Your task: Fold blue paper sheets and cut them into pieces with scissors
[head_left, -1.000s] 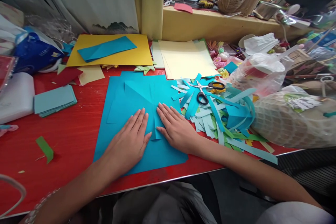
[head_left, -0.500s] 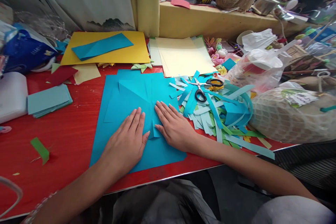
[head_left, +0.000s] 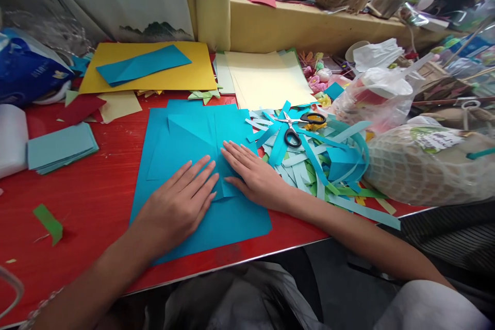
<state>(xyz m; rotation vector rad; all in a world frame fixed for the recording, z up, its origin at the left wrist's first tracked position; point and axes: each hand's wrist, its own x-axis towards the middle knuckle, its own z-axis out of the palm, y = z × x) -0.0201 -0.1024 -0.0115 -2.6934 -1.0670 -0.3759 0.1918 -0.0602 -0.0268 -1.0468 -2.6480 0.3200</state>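
Note:
A folded sheet of blue paper (head_left: 193, 139) with a slanting crease and an upright crease lies over larger blue sheets (head_left: 232, 227). My left hand (head_left: 180, 203) rests flat on the folded sheet, its fingers slightly spread and pointing up and right. To the right of the upright crease, my right hand (head_left: 255, 175) also lies flat on the paper, fingers stretched out and pointing up and left. Neither hand grips anything. Beyond the right hand, open scissors (head_left: 296, 126) with black handles sit on a heap of blue, pale and green paper strips (head_left: 305, 170).
Yellow card (head_left: 147, 80) with a folded blue piece and cream sheets (head_left: 266, 77) lie at the back. A pale blue paper stack (head_left: 62, 147) and a green scrap (head_left: 49, 224) are on the left of the red table (head_left: 96, 206). A net-wrapped bundle (head_left: 425, 165) stands at right.
My left hand has turned slightly, its fingers now more spread and slanting right, with the thumb less visible. The right hand stays flat beside the crease. The whole view has shifted slightly.

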